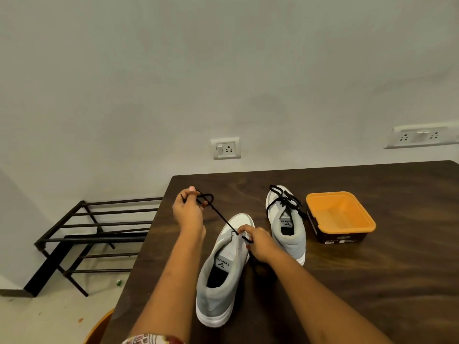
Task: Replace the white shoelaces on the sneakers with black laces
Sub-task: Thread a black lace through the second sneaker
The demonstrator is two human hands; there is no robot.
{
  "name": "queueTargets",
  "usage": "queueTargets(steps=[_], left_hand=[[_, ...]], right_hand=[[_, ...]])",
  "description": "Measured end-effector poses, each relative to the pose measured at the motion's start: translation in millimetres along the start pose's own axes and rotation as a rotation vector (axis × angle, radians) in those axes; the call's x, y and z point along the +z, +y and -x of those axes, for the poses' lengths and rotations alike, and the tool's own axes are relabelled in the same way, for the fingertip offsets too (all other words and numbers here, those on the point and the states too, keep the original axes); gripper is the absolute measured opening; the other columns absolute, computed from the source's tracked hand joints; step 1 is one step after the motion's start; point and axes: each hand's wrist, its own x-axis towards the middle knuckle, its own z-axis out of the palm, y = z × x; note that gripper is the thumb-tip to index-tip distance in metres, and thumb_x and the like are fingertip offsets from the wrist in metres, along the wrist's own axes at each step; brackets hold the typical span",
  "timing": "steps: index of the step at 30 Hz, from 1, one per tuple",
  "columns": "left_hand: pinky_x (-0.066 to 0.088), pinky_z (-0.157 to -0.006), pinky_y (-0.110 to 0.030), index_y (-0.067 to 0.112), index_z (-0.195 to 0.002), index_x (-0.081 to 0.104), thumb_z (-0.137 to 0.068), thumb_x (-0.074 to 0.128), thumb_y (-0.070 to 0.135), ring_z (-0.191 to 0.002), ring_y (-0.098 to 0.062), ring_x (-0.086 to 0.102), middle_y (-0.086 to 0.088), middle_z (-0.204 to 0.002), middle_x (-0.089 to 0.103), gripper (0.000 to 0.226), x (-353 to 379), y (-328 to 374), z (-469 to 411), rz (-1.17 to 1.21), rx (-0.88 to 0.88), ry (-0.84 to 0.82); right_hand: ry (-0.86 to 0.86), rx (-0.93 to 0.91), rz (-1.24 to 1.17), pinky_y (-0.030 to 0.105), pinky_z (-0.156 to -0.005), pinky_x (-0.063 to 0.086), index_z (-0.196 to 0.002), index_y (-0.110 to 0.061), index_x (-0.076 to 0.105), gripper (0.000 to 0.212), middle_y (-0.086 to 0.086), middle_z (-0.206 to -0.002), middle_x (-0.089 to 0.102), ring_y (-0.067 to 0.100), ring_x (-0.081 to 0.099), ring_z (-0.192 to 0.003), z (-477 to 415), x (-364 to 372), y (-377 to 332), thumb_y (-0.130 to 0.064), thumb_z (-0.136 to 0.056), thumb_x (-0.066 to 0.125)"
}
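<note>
Two grey and white sneakers stand on the dark wooden table (pixel 372 281). The near sneaker (pixel 221 276) has a black lace (pixel 221 218) running from its lower eyelets up and to the left. My left hand (pixel 187 209) grips the looped end of that lace above the table's far left corner. My right hand (pixel 258 242) pinches the other part of the lace at the eyelets on the shoe's right side. The far sneaker (pixel 289 227) is laced in black, its lace ends lying loose over the toe.
An orange-lidded container (pixel 340 216) sits to the right of the far sneaker. A black metal rack (pixel 99 234) stands on the floor left of the table, against the wall. Wall sockets (pixel 225 148) are behind the table. An orange rim (pixel 99 326) shows at bottom left.
</note>
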Motion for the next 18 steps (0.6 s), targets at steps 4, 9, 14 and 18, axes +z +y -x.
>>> queueTargets(steps=[4,9,14,18], left_hand=[[0.040,-0.049,-0.024,0.016,-0.075,0.056,-0.098,0.052,0.023,-0.055,-0.012,0.037,0.002,-0.065,0.048,0.024,-10,-6,5,-0.149,-0.030,-0.081],[0.034,-0.053,-0.026,0.018,-0.076,0.061,-0.091,0.061,0.027,-0.062,-0.016,0.042,0.002,-0.064,0.049,0.017,-12,10,1,-0.498,0.035,-0.240],[0.045,-0.075,-0.025,0.017,-0.096,0.068,-0.091,0.059,0.021,-0.085,-0.015,0.056,0.001,-0.090,0.063,0.011,3,61,19,-0.722,0.226,-0.382],[0.038,-0.054,-0.024,0.016,-0.097,0.067,-0.099,0.045,0.017,-0.065,-0.008,0.050,0.000,-0.085,0.063,0.022,16,90,42,-0.612,0.275,-0.516]], right_hand=[[0.025,0.023,-0.067,0.035,-0.084,0.049,-0.127,-0.032,0.051,0.053,0.012,-0.114,0.054,0.029,0.058,-0.097,7,0,-3,0.003,-0.088,0.045],[0.187,0.089,-0.258,0.034,-0.087,0.052,-0.107,-0.021,0.063,0.033,0.008,-0.118,0.064,0.023,0.062,-0.106,6,-32,-15,0.005,-0.089,0.052],[0.108,0.050,-0.327,0.008,-0.038,0.032,-0.088,-0.014,0.067,0.003,0.003,-0.075,0.065,-0.004,0.052,-0.045,44,-102,-64,-0.012,-0.089,0.064],[0.134,-0.039,-0.137,0.014,-0.047,0.035,-0.089,-0.010,0.072,0.015,0.002,-0.072,0.067,0.002,0.051,-0.054,75,-148,-105,-0.019,-0.091,0.061]])
